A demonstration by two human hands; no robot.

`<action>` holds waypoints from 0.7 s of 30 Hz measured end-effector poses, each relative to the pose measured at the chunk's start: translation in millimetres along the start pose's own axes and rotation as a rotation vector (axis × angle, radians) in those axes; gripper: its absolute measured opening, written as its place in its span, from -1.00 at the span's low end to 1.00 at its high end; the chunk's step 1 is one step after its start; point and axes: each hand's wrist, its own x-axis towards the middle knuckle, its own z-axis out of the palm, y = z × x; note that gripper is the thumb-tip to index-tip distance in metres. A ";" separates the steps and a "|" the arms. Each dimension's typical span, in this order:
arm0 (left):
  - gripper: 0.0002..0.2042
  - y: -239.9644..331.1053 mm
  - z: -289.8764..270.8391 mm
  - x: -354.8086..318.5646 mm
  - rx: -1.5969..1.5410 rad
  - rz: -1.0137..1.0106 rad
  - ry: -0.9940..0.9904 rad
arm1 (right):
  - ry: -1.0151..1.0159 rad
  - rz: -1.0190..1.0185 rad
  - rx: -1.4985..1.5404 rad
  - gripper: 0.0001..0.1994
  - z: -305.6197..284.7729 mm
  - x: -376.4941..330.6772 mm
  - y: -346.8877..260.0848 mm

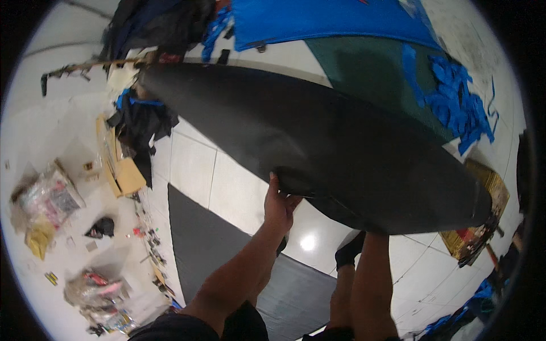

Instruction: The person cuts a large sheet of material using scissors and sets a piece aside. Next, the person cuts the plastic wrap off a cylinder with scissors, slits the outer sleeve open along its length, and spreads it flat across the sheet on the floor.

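Observation:
A long, smooth black sheet of material (341,148) stretches across the middle, raised over the floor and bowed, with a crease near its front edge. My left hand (278,206) grips that front edge, thumb on top and fingers beneath. My right forearm (375,278) reaches up under the sheet farther right, so the right hand and its fingers are hidden. A dark grey sheet (227,244) lies flat on the tiles below my left arm. My feet in dark socks show in part beneath the black sheet.
Blue fabric (330,23) and dark green fabric (369,62) lie beyond, with tangled blue strips (455,96) at right. Cardboard (128,176), black scraps (142,119) and plastic-wrapped bundles (51,193) litter the left. A worn box (493,193) sits at the sheet's right end.

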 end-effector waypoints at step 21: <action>-0.35 180.1 -108.7 -70.0 -0.231 -0.031 -0.226 | 0.255 -0.665 -0.994 -0.62 65.5 -315.7 -71.3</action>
